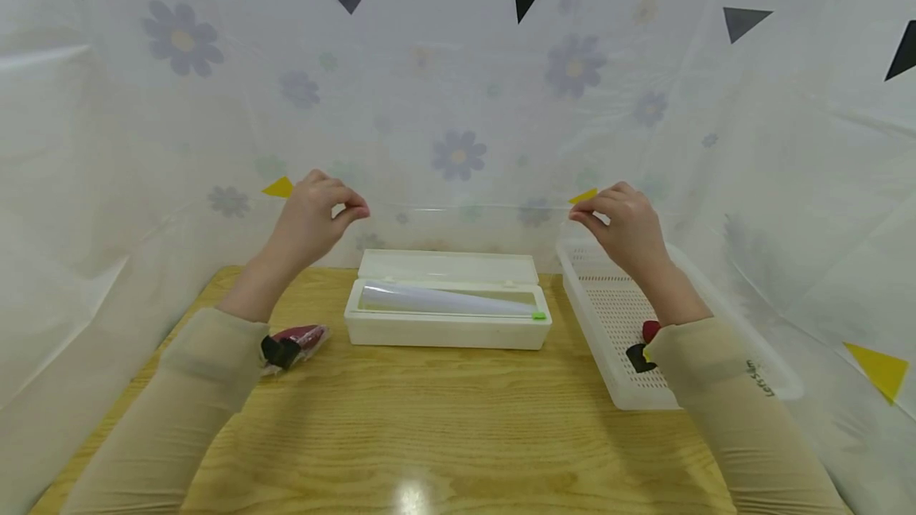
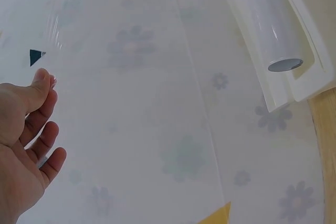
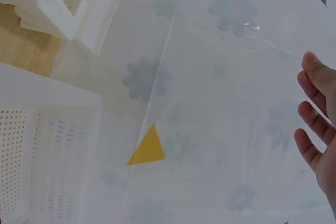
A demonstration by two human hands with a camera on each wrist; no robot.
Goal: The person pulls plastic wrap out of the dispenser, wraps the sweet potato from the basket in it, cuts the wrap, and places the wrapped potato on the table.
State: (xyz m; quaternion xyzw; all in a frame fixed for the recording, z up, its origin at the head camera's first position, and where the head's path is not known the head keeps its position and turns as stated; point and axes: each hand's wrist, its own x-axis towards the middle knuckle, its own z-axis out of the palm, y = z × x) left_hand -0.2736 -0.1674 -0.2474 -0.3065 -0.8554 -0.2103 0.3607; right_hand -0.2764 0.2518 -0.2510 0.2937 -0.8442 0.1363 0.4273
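There is one clear film [image 2: 55,35], nearly invisible but for its glints, held up in the air between two hands, above the one white box [image 1: 447,332]. The box stands on the desk [image 1: 429,420] with its one lid [image 1: 447,267] swung back; one roll [image 1: 436,299] lies inside, and one green clip [image 1: 539,315] sits at the right end of the front rim. To the left is one wrapped bundle [image 1: 299,338], dark red and black; to the right, one basket [image 1: 590,340] holds a red and black item [image 1: 639,358], partly hidden by the right sleeve.

The left hand [image 1: 318,209] pinches the film, thumb against index finger, the other fingers loosely bent. The right hand [image 1: 622,225] pinches likewise, its other fingers apart. Both arms reach forward, hands raised well apart at similar height, fingertips turned inward.
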